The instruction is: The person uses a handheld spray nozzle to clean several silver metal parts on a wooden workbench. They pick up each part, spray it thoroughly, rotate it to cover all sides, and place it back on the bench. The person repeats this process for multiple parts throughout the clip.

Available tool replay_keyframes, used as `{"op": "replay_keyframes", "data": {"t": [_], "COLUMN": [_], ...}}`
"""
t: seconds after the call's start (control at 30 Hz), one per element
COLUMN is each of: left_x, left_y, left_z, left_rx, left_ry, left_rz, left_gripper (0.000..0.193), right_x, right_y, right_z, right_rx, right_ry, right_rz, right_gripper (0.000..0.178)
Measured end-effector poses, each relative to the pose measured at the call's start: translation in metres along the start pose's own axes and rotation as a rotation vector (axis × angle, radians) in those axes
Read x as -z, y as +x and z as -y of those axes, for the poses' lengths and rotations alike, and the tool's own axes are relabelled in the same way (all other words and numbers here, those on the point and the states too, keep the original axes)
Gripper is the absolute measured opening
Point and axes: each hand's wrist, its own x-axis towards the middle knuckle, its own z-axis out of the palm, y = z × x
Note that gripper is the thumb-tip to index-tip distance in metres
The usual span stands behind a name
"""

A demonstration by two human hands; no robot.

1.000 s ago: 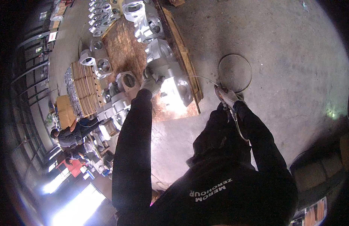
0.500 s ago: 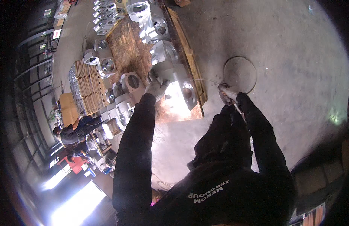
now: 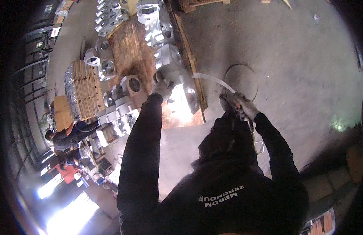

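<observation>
My gloved left hand (image 3: pixel 162 91) grips the near side of a silver-grey metal casting (image 3: pixel 174 75) at the front end of the wooden table. Strong light washes out part of the casting's near face, and a round opening shows on its right side. Off the table's right edge, my gloved right hand (image 3: pixel 245 107) is closed around a handheld tool whose exact kind I cannot make out. A long pale curved rod or tube (image 3: pixel 216 80), smeared by motion, runs from that hand toward the casting. Whether its tip touches the casting is unclear.
More castings (image 3: pixel 153 24) line the brown wooden table (image 3: pixel 130 47), whose right edge has a wooden rail (image 3: pixel 189 51). Stacked cardboard (image 3: pixel 85 88) stands left. Beyond it a person (image 3: pixel 66 137) works. On the floor at right lies a dark ring (image 3: pixel 256 84).
My right hand has turned and shifted slightly right and down; the rod now arcs higher and looks broader from blur. My left hand stays on the casting. The whole view has shifted slightly.
</observation>
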Motion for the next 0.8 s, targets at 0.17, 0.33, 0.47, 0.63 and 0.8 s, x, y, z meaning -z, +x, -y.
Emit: {"op": "replay_keyframes", "data": {"t": [0.17, 0.33, 0.47, 0.63, 0.8], "left_x": [-0.002, 0.007, -0.007, 0.007, -0.005], "left_y": [0.003, 0.002, 0.016, 0.043, 0.046], "left_z": [-0.008, -0.017, -0.007, -0.017, -0.038], "left_rx": [-0.075, -0.037, 0.088, 0.323, 0.417], "left_ry": [0.022, -0.052, -0.038, -0.214, -0.178], "left_rz": [-0.005, 0.027, -0.174, -0.349, -0.653], "left_gripper": [0.114, 0.115, 0.117, 0.101, 0.083], "right_x": [0.014, 0.004, -0.01, -0.049, -0.023], "right_y": [-0.01, -0.009, -0.01, -0.034, 0.05], "right_z": [-0.006, -0.011, 0.046, 0.119, 0.074], "right_rx": [0.118, 0.562, 0.278, 0.117, 0.514], "right_ry": [-0.085, -0.4, -0.266, -0.293, -0.394], "right_rz": [-0.167, -0.134, -0.275, -0.345, -0.187], "right_gripper": [0.037, 0.041, 0.04, 0.036, 0.033]}}
